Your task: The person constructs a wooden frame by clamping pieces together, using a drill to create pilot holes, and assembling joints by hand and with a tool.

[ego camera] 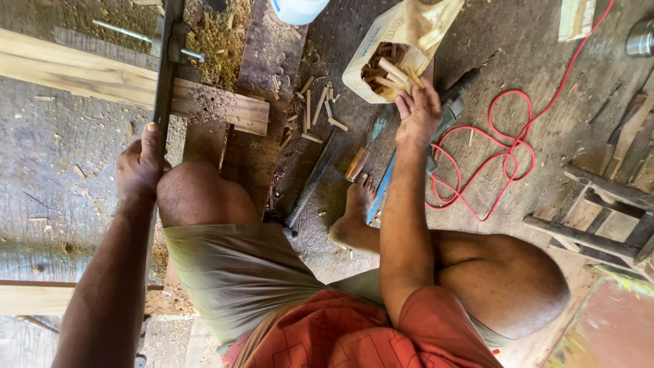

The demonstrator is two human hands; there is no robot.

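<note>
Yellowish bag (381, 41) of wooden pegs (388, 71): right hand (417, 112) pinches some; left hand (139, 167) grips dark bar (165, 75).

white tub (298, 9) cut off, steel pot (641, 38) cropped

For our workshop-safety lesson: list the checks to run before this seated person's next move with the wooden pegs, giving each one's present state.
1. Right hand touches pegs in bag: ok.
2. Left hand steadies the dark bar: ok.
3. Bag open, within reach: ok.
4. Red cable clear of bare foot: ok.
5. Floor free of loose pegs: not ok.
6. Drill switched off: cannot tell.
</note>
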